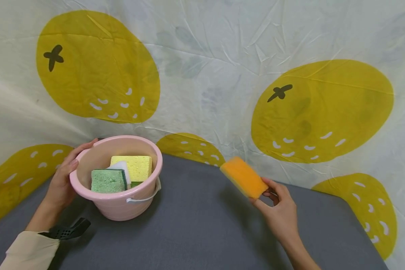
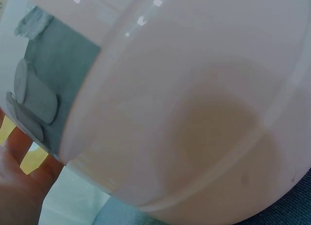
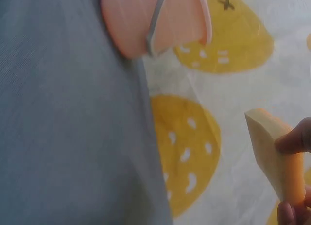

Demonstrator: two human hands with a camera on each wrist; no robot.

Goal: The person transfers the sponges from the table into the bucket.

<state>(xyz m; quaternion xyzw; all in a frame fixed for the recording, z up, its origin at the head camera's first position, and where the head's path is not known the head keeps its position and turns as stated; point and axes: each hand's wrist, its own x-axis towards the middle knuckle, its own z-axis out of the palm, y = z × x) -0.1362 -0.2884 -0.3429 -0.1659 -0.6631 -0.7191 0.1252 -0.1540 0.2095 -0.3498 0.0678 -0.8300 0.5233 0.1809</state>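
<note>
A pink bucket (image 1: pixel 128 206) with a pale handle stands at the left of the grey table. My left hand (image 1: pixel 61 179) grips its rim from the left, fingers along the outside and the far edge. Inside the bucket lie a green sponge (image 1: pixel 107 181), a yellow sponge (image 1: pixel 136 167) and a white piece (image 1: pixel 124 168) between them. To the right, my right hand (image 1: pixel 281 210) pinches an orange sponge (image 1: pixel 244 176) by its near end, thumb on one side and fingers on the other. The sponge is held tilted above the table, apart from the bucket; its paler face shows in the right wrist view.
The grey table (image 1: pixel 195 225) ends at a hanging white cloth (image 1: pixel 202 93) printed with large yellow fruits, close behind the bucket. A black strap (image 1: pixel 69 229) juts from the left wrist beside the bucket's base.
</note>
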